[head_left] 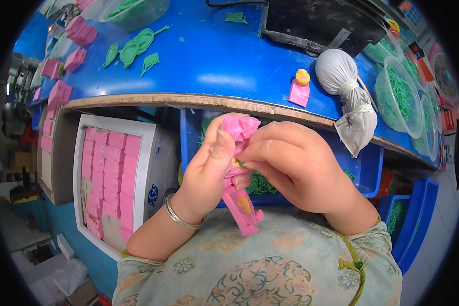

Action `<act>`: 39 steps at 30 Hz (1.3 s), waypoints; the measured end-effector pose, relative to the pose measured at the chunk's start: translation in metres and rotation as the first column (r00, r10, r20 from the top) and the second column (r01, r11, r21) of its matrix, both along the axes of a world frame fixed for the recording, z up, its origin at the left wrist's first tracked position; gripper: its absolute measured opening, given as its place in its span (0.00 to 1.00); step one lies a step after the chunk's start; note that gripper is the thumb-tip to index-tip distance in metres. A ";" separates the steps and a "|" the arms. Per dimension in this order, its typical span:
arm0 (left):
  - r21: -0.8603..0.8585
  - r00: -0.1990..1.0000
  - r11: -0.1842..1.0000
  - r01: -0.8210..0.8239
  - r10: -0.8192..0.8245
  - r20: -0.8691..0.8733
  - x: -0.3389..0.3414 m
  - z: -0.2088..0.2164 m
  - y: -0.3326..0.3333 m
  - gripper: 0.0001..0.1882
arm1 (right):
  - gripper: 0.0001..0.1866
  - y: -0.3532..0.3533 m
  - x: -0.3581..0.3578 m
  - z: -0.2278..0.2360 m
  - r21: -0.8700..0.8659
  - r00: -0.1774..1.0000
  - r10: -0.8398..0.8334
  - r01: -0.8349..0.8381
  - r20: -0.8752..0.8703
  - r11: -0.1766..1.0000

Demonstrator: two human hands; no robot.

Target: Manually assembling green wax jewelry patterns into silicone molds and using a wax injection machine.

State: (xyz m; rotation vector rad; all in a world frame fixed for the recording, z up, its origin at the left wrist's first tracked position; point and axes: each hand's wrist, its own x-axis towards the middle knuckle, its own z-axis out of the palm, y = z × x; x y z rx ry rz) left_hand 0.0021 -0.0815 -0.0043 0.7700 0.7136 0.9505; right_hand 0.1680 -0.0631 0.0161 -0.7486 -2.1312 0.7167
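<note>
My left hand [201,168] is wrapped around a pink, soft-looking mould [242,211], which hangs down past the fingers with a yellow patch on its lower part. At its folded middle, the thumb and fingertips of my right hand [298,160] pinch close to a small green piece [239,163]. Yellow shows beside that piece. What exactly the right fingertips grip is partly hidden by the hand itself. Below both hands, a blue tray [370,178] holds tangled green plastic-like bits [260,184].
The blue tabletop [204,66] carries green moulded pieces [130,51], a pink block with a yellow duck-like top [299,93], a white tied cloth bag [336,71] and clear bowls [390,115] of green bits. A white box [146,168] of pink blocks stands at left.
</note>
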 end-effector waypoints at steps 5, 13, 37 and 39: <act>-0.024 0.999 1.000 0.013 -0.012 0.049 -0.002 -0.001 0.000 0.21 | 0.06 -0.004 -0.001 -0.004 -0.058 0.997 -0.063 0.060 -0.051 0.997; 0.063 0.995 0.995 0.082 -0.085 0.057 -0.006 -0.003 0.001 0.26 | 0.04 -0.009 0.001 -0.004 -0.111 0.991 -0.112 0.103 -0.077 0.989; 0.266 0.994 0.960 0.085 -0.063 -0.089 -0.006 -0.002 -0.001 0.37 | 0.09 -0.014 0.014 0.003 0.011 0.990 -0.140 0.139 0.025 0.990; 0.327 0.981 0.944 0.034 0.031 -0.191 -0.003 0.001 -0.002 0.39 | 0.09 -0.016 0.017 0.011 0.088 0.986 -0.164 0.164 -0.002 0.983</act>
